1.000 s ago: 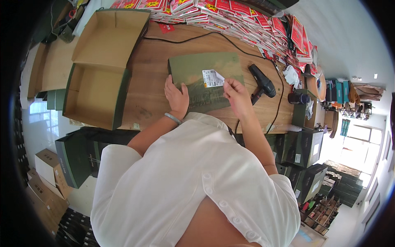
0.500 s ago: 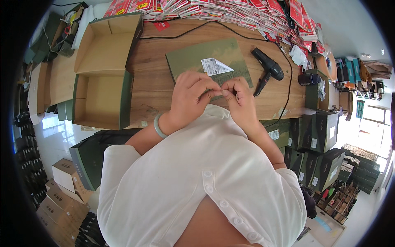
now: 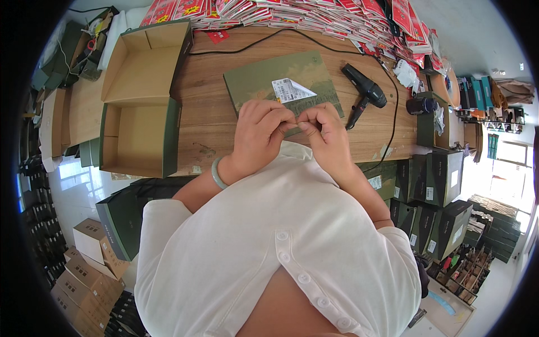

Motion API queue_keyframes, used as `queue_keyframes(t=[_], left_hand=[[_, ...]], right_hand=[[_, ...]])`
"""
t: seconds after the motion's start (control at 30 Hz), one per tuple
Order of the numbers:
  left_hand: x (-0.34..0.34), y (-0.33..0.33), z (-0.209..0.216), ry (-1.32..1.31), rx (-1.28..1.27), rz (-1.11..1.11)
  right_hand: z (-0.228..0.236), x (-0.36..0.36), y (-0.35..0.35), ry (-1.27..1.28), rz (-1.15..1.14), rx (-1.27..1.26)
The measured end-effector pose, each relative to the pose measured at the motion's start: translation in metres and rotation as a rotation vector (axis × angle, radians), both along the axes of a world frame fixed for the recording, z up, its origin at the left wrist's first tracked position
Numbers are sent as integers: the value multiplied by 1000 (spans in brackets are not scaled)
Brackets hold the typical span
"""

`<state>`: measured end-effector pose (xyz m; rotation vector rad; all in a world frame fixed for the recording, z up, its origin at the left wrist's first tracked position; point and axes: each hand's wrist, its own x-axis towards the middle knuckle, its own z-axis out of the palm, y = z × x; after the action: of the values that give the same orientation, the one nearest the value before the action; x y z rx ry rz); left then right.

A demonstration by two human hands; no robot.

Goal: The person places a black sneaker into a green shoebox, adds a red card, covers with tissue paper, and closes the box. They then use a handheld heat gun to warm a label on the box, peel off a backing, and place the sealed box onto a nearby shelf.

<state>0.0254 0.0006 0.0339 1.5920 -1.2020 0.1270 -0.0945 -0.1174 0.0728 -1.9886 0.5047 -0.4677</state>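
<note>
Left hand point(image 3: 255, 133) and right hand point(image 3: 328, 135) pinch close together

The fingers of each hand are curled in, and each thumb is pressed up to a fingertip. The tips of the two hands meet, or almost meet. I cannot tell if something small is between them. A pale round bracelet point(image 3: 217, 173) is on the left wrist.

The hands are over the near edge of a flat green box point(image 3: 300, 64), and they hide part of it. I cannot tell if they touch it. On top of the box is a white sticker point(image 3: 287, 90). One side of it is folded over, so its plain back shows.

The box lies on a brown wooden table point(image 3: 205, 106). Just right of it is a black hair dryer point(image 3: 366, 89). To the left is a big green box, wide open point(image 3: 138, 132), tan inside. Past the flat box, a black cord point(image 3: 247, 52) bends across the wood, and a big pile of red packets point(image 3: 314, 16) lines the far edge.
</note>
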Motion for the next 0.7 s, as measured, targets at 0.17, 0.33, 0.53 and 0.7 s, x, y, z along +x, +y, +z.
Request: queue_keyframes(t=[0.17, 0.33, 0.53, 0.7], left_hand=[[-1, -2, -3, 91, -52, -2], [-6, 0, -1, 642, -83, -121], [-8, -3, -6, 791, -67, -210], [-7, -6, -10, 852, -20, -182]], right_hand=[[3, -2, 2, -15, -98, 374], [-1, -2, 1, -130, -75, 149], [-3, 1, 2, -111, -61, 86], [-7, 6, -4, -59, -127, 24]])
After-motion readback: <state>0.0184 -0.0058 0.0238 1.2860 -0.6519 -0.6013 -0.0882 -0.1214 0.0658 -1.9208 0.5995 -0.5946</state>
